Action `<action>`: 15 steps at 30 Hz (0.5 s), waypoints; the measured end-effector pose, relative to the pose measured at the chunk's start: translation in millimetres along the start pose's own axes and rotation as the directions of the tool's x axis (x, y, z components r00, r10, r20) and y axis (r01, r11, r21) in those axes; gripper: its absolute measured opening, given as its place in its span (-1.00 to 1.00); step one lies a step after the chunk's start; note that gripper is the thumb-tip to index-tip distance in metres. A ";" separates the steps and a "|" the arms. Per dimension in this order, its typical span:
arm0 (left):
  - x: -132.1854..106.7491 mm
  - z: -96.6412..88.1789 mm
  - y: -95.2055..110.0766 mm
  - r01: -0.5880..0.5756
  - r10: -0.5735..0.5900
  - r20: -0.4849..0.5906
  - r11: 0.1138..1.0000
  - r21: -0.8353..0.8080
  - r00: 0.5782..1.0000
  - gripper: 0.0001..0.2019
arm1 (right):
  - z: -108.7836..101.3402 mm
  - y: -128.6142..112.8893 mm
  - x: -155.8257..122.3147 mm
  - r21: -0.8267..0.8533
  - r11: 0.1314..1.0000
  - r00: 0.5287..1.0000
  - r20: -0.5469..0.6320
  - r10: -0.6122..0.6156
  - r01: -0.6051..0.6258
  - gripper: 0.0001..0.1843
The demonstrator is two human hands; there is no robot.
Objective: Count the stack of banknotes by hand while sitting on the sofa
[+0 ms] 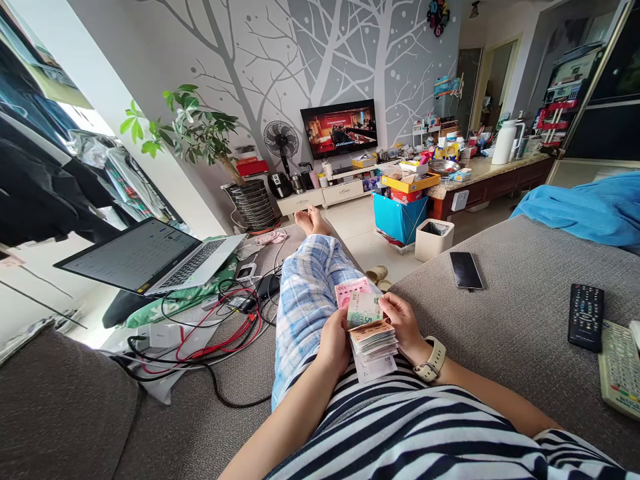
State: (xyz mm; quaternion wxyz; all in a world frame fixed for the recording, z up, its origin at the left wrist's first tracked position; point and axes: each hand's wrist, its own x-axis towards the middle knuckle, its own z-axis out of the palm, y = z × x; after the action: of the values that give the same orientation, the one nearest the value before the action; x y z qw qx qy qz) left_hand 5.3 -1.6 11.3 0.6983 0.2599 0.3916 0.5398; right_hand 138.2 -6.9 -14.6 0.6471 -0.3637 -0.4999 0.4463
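Observation:
A stack of banknotes is held between my two hands above my lap. My left hand grips the stack's left side, thumb on top. With its thumb and fingers, my right hand pinches the right side, near a green note that lies across the top. Beyond it a pink 100 note sticks out. The lower notes fan toward my striped shirt, their edges showing. Fingers under the stack are hidden. A pale watch sits on my right wrist.
On the grey sofa lie a phone, a black remote and a whitish remote to the right. Tangled cables and an open laptop are at left. A waste bin stands beyond the sofa.

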 end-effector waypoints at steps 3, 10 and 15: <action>1.1 -0.5 -0.5 0.007 -0.006 0.024 1.000 -0.007 1.000 -0.83 | 0.3 -0.3 -0.2 0.010 1.000 1.000 0.001 -0.001 0.001 -0.62; 4.7 -3.6 -2.8 -0.006 0.006 0.011 1.000 -0.017 1.000 -0.84 | 0.7 -2.1 -0.2 0.000 1.000 1.000 -0.003 0.003 -0.003 -0.60; 3.0 -1.5 -1.5 -0.001 0.001 0.006 1.000 -0.027 1.000 -0.84 | 0.8 -2.2 0.1 0.003 1.000 1.000 0.000 0.003 -0.003 -0.62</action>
State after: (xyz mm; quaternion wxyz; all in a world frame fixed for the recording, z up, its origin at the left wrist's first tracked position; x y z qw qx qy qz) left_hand 5.2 0.8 8.5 0.7027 0.2525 0.3819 0.5446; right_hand 137.9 -7.5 -12.4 0.6471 -0.3635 -0.4986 0.4479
